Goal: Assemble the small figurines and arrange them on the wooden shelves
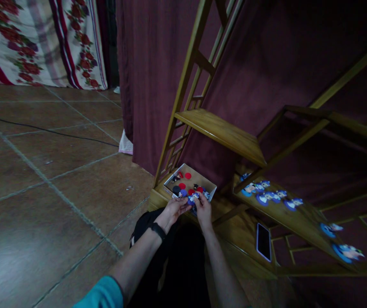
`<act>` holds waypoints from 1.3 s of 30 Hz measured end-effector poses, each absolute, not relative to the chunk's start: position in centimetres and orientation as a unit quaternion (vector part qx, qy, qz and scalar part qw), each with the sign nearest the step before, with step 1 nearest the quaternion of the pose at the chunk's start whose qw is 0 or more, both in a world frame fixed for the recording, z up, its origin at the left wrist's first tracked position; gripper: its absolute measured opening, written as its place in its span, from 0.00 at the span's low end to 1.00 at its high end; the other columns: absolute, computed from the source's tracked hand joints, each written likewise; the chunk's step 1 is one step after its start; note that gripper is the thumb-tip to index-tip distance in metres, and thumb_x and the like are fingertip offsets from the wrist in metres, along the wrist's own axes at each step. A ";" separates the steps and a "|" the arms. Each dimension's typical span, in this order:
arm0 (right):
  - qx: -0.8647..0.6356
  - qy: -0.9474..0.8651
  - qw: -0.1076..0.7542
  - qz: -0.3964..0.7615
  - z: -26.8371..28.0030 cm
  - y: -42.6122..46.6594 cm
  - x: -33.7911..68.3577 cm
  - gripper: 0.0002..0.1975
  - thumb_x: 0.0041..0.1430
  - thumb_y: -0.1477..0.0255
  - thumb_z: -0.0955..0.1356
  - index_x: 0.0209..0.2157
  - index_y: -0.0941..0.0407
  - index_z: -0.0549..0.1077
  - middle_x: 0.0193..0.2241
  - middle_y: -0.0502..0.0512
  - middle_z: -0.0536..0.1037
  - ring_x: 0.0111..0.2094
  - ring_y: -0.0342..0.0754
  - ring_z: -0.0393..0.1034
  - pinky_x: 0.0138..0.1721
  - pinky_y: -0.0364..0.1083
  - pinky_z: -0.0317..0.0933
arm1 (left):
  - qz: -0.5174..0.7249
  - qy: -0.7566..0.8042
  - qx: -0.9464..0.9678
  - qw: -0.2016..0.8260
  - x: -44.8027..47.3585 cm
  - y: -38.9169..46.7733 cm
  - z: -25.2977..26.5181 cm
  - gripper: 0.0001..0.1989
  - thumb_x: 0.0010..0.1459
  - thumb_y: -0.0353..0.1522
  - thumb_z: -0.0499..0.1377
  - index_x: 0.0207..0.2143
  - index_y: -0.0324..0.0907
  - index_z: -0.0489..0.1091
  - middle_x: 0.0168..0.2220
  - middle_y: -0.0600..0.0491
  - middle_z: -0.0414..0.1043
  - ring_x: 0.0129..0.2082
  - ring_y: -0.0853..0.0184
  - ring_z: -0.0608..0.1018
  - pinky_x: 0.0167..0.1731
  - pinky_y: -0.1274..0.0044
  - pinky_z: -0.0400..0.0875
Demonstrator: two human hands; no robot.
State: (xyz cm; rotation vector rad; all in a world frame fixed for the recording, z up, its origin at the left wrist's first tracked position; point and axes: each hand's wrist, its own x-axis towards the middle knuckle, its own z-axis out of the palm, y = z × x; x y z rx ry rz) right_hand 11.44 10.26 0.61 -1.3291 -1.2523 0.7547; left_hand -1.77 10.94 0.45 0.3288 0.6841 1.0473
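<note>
Between my two hands is a small blue-and-white figurine, held just over the near edge of an open cardboard box. My left hand pinches it from the left, and a dark band circles that wrist. My right hand grips it from the right with bent fingers. Inside the box lie several red discs, a dark disc and a small dark-and-red figurine. More blue and dark pieces lie near my fingers, partly hidden by them.
The box stands on a low wooden shelf, below a higher wooden shelf. On the shelf to the right stand several blue-based figurines. A phone lies on the lower board. A dark cable crosses the tiled floor.
</note>
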 end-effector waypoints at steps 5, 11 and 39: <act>-0.566 -0.541 0.547 0.297 0.3 10.0 11.6 0.18 0.49 0.64 0.66 0.43 0.53 0.72 0.42 0.54 0.76 0.43 0.50 0.68 0.49 0.49 0.57 | 0.494 0.320 0.144 0.796 -1.5 10.6 0.4 0.04 0.47 0.25 0.62 0.26 0.34 0.69 0.25 0.48 0.75 0.25 0.69 0.77 0.32 0.76 0.74; -0.566 -0.523 0.564 0.297 0.5 9.3 11.6 0.17 0.47 0.66 0.67 0.42 0.52 0.73 0.41 0.53 0.77 0.44 0.51 0.68 0.49 0.49 0.58 | 0.479 0.338 0.161 0.794 -1.3 10.2 0.9 0.04 0.48 0.25 0.62 0.29 0.34 0.69 0.25 0.47 0.75 0.25 0.69 0.78 0.31 0.77 0.74; -0.481 -0.420 0.632 0.438 -0.4 7.3 9.2 0.12 0.44 0.68 0.67 0.34 0.54 0.74 0.34 0.50 0.78 0.38 0.50 0.71 0.44 0.50 0.62 | 0.491 0.397 0.272 0.726 -1.6 8.8 1.7 0.11 0.46 0.19 0.61 0.33 0.36 0.67 0.25 0.51 0.75 0.22 0.70 0.77 0.27 0.76 0.76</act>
